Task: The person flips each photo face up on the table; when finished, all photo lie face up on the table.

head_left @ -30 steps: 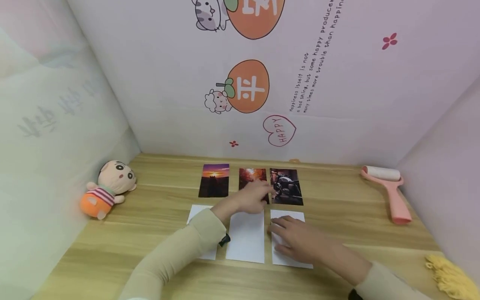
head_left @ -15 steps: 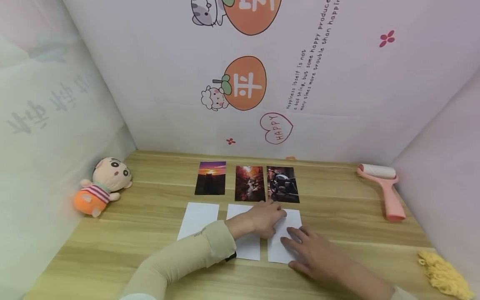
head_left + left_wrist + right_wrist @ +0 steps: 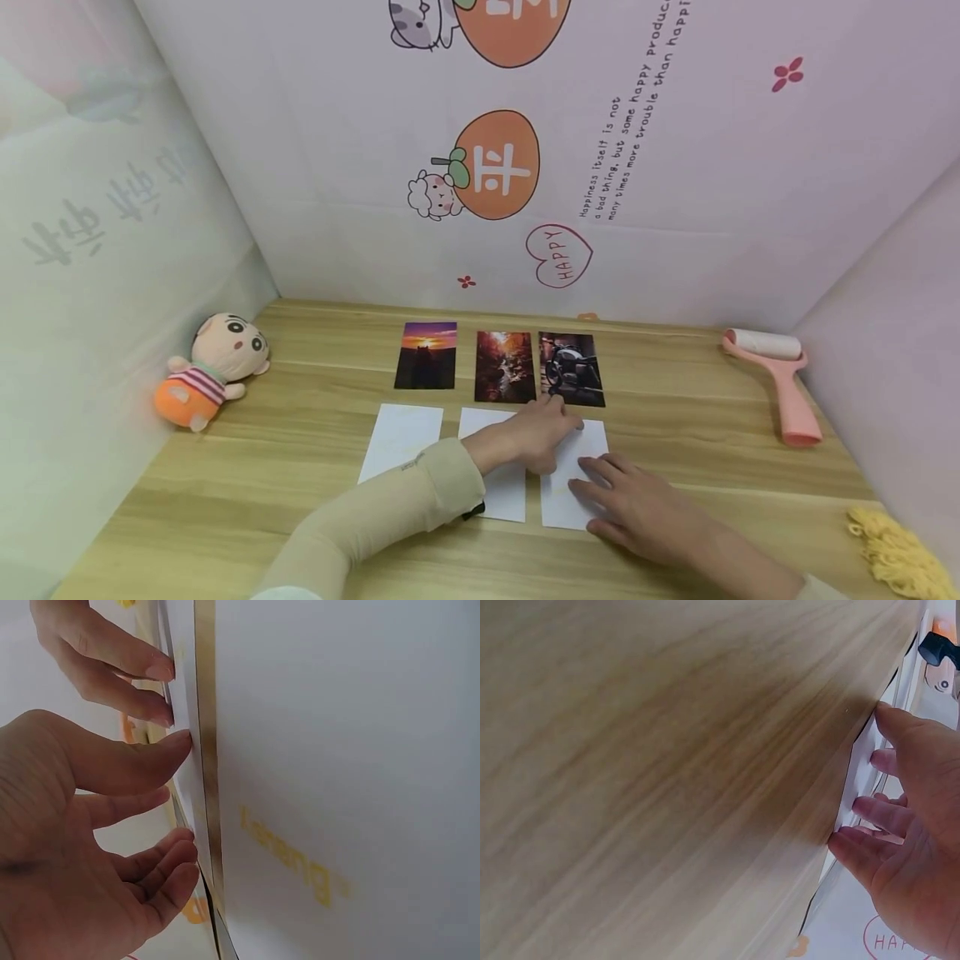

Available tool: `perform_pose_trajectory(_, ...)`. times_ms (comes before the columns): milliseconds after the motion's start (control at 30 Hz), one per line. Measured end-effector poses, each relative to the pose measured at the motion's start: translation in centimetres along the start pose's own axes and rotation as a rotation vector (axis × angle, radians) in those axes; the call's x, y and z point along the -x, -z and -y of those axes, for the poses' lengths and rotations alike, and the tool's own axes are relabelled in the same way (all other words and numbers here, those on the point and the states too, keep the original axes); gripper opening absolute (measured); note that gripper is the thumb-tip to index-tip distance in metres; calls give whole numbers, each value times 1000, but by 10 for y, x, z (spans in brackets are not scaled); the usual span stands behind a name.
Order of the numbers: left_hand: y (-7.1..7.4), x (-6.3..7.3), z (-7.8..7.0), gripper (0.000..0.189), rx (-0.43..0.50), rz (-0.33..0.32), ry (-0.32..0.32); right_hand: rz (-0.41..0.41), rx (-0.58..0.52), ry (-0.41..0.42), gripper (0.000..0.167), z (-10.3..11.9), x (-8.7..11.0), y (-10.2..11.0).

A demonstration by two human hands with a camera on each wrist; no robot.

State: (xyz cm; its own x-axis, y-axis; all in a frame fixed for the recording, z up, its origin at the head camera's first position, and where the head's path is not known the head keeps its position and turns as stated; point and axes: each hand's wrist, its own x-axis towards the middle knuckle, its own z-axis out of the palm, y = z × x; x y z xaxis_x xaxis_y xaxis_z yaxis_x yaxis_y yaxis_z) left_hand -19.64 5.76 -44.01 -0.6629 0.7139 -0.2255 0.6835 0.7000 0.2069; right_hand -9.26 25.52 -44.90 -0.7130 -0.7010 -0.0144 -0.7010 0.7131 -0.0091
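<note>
Three white-backed cards lie in a near row: a left card [image 3: 405, 437], a middle card [image 3: 512, 492] and a right card [image 3: 562, 504]. My left hand [image 3: 542, 435] reaches across the middle card and touches the upper part of the right one. My right hand [image 3: 637, 508] rests its fingertips on the right card's right side, fingers spread. In the left wrist view the left thumb and fingers [image 3: 176, 754] meet the card surface. Behind them lie face-up photo cards: a sunset [image 3: 426, 357], an autumn stream [image 3: 506, 367] and a motorcycle [image 3: 572, 369].
A plush doll [image 3: 213, 371] leans by the left wall. A pink lint roller [image 3: 783, 383] lies at the right, with a yellow yarn bundle [image 3: 900, 554] nearer the person. Printed white walls enclose the wooden table [image 3: 315, 450] at the back and sides.
My left hand has come down from the autumn stream photo to the right white card. My right hand has slid a little toward that card's right side. The cards look unmoved.
</note>
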Motion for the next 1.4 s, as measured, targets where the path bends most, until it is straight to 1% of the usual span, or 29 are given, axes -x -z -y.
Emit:
perform_pose_trajectory(133, 0, -7, -2, 78, -21, 10, 31, -10, 2, 15, 44, -1, 1, 0)
perform_pose_trajectory(333, 4, -17, -9, 78, -45, 45, 47, -14, 23, 12, 43, -1, 5, 0)
perform_pose_trajectory(400, 6, -17, -11, 75, -47, 57, 52, -28, 34, 13, 43, 0, 6, -1)
perform_pose_trajectory(500, 6, -17, -14, 64, -66, 80, 52, -51, 49, 18, 42, 1, 8, -3)
perform_pose_trajectory(600, 5, -16, -16, 54, -69, 88, 47, -55, 53, 13, 42, 2, 9, -5)
perform_pose_trajectory(767, 6, -16, -20, 56, -67, 87, 61, -49, 43, 3, 43, 2, 9, -6)
perform_pose_trajectory(900, 6, -18, -19, 57, -63, 83, 67, -41, 43, 10, 43, 2, 8, -5)
perform_pose_trajectory(1000, 7, -18, -18, 54, -65, 79, 63, -38, 45, 12, 43, 2, 7, -5)
perform_pose_trajectory(1100, 9, -18, -15, 53, -55, 98, 59, -31, 40, 8, 43, 3, 6, -4)
perform_pose_trajectory(1233, 10, -18, -13, 60, -30, 119, 75, -11, 24, -2, 44, 4, 6, -4)
perform_pose_trajectory(1400, 11, -19, -12, 62, -20, 119, 91, 1, 1, -15, 44, 4, 5, -2)
